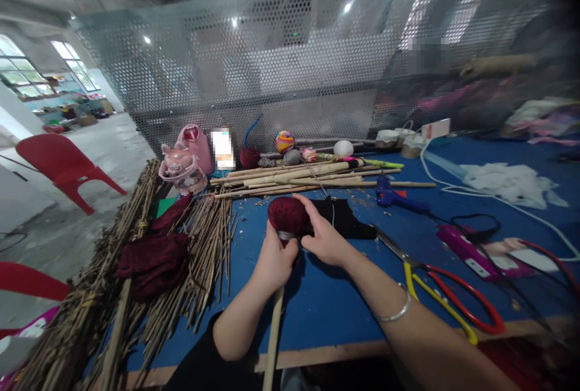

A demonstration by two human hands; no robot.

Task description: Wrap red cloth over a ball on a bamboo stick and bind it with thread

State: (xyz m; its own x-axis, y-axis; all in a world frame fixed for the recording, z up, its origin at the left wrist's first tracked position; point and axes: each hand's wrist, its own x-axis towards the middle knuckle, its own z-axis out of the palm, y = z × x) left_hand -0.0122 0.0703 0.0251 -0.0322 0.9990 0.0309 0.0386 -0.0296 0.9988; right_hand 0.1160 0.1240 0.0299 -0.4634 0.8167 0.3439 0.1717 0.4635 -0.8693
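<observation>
A round head covered in dark maroon cloth [287,214] sits on top of a pale wooden stick [273,336], held above the blue table. My left hand [274,258] is closed around its neck, where a greyish band shows under the head. With curved fingers, my right hand [327,235] holds the head's right side, its index finger reaching along the upper edge. A piece of black cloth [351,219] lies just beyond my right hand. To the left, more maroon cloth [154,261] rests over bundled twigs.
Large scissors [435,276] with red and yellow handles lie at right, near a blue glue gun [399,196] and a purple power strip [480,255]. Thin twigs [206,258] cover the left side. Pale sticks [299,174] lie across the back, before a perforated metal screen [254,77].
</observation>
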